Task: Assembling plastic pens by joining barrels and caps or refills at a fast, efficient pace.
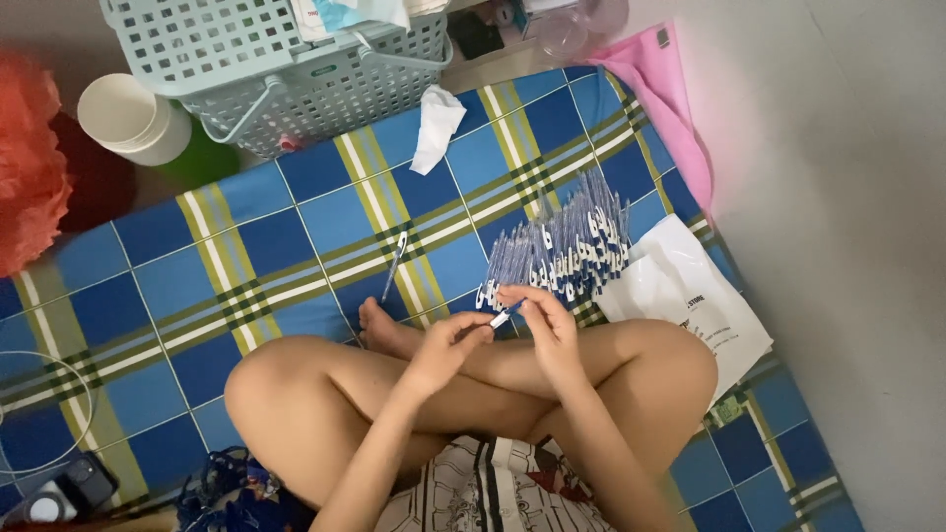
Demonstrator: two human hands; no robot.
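Soft, even indoor light, faint shadows, slight softness overall, mild wide-angle stretch at edges.

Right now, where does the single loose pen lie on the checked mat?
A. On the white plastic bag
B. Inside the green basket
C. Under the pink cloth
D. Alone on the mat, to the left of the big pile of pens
D: the single pen lies by itself on the checked mat, left of the pile of pens, apart from it and from both hands.
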